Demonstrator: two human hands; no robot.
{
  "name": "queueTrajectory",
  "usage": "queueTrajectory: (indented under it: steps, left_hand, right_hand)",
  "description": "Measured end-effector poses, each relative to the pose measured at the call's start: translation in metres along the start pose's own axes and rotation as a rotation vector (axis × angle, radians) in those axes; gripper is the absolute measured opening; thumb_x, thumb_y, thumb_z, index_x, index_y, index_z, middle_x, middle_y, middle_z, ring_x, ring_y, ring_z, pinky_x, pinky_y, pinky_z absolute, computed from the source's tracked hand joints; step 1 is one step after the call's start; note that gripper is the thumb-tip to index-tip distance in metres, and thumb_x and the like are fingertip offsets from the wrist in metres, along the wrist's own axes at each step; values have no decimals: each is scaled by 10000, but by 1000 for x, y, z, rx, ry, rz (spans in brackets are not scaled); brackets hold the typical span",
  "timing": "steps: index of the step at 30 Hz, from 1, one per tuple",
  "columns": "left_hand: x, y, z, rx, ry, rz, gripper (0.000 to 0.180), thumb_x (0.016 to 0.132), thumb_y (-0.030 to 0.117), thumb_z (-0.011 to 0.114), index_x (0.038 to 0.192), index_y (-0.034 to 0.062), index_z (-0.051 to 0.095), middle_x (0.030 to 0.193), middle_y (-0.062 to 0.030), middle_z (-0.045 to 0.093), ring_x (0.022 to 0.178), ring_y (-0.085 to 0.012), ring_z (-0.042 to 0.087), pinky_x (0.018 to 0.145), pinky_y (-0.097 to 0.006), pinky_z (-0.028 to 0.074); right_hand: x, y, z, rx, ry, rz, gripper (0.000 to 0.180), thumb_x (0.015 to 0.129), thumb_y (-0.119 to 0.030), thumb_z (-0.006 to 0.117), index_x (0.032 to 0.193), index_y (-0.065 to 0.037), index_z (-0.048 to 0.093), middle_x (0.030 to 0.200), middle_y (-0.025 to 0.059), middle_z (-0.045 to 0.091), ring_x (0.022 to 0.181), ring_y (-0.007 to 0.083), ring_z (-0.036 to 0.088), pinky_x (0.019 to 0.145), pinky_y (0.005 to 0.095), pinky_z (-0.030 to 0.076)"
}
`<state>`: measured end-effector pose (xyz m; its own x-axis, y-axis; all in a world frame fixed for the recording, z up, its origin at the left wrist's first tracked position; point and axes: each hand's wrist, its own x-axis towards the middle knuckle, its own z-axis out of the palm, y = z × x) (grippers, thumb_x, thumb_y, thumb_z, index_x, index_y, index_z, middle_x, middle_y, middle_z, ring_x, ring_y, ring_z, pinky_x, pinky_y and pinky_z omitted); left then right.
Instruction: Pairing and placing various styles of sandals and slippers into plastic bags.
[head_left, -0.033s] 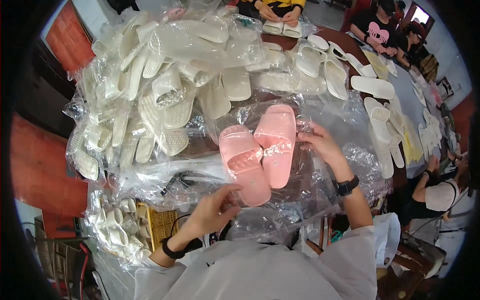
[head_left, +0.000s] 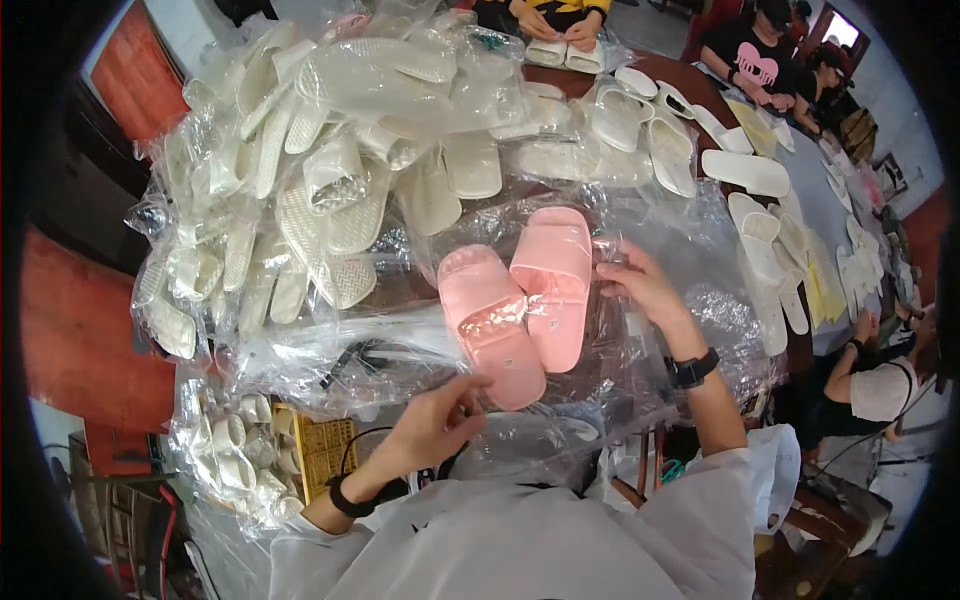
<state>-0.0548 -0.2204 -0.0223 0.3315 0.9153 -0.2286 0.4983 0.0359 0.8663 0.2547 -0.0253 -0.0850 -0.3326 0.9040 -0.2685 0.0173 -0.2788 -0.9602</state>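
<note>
A long table in a crowded workroom is heaped with bagged white slippers, too many to count. Two pink slippers lie side by side inside a clear plastic bag; the left hand pinches its near edge, the right hand grips its far side.

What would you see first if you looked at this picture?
Two pink slippers in clear plastic, side by side in the middle, stand out most. The left hand is at their near end, the right hand at their right edge. A heap of bagged white slippers fills the upper left.
</note>
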Motion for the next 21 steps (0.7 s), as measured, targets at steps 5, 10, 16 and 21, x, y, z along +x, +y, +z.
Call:
queueTrajectory:
  steps: [5, 10, 16, 21]
  left_hand:
    - [9, 2, -3, 168, -80, 96, 397, 838, 129, 670, 1218, 78, 565, 726, -108, 649, 646, -269, 635, 609, -342, 494]
    - [22, 29, -25, 273, -83, 17, 358, 848, 139, 680, 1188, 82, 583, 776, -135, 660, 639, -282, 643, 594, -357, 506]
    - [29, 24, 12, 360, -94, 426, 563, 730, 186, 792, 1226, 75, 550, 993, -123, 585, 890, -273, 607, 748, -372, 507]
    - [29, 18, 41, 612, -39, 572, 748, 627, 169, 840, 1295, 74, 519, 1149, -146, 456, 1014, -314, 528, 839, -401, 479]
  right_hand:
    - [-7, 12, -27, -264, 191, -277, 406, 901, -82, 638, 1285, -50, 509, 1191, 76, 603, 1010, 155, 614, 844, 298, 517]
    - [-92, -50, -5, -488, 259, -347, 277, 915, -83, 609, 1186, -29, 589, 1109, 36, 639, 997, 123, 588, 844, 271, 480]
    - [-195, -39, 15, -583, -43, -63, 159, 913, -138, 627, 1000, -7, 653, 913, 90, 695, 823, 145, 657, 683, 292, 510]
    - [-213, 32, 34, -622, 307, -31, 225, 873, -138, 676, 1039, 5, 624, 872, 110, 693, 767, 167, 661, 670, 300, 514]
